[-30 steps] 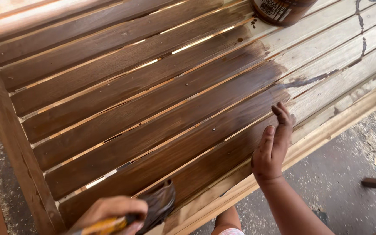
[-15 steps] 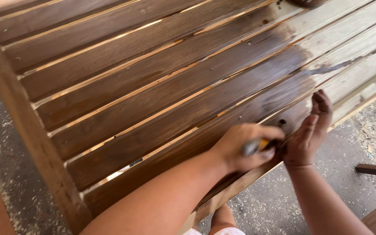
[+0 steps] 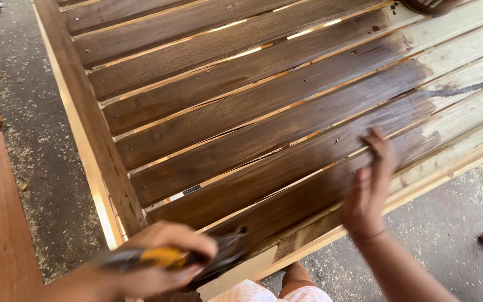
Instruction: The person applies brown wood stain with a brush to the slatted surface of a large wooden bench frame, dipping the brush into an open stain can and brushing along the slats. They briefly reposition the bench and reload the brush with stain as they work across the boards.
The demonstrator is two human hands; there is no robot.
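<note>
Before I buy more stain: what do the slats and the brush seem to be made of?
Slatted panel: wood, visible grain; dark, slightly glossy stain on most boards, with pale bare wood at the right end. Brush in the left hand: dark bristles, yellow handle, too blurred to judge.

Dark brown stained slats (image 3: 241, 112), pale bare wood (image 3: 465, 61), yellow-handled brush (image 3: 197, 260).

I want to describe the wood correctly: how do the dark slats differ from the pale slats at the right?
The dark slats look deep brown and coated; the pale slats look raw and light. The dark slats cover most of the panel; the pale slats fill only its right end. Both lie parallel in the same frame.
</note>
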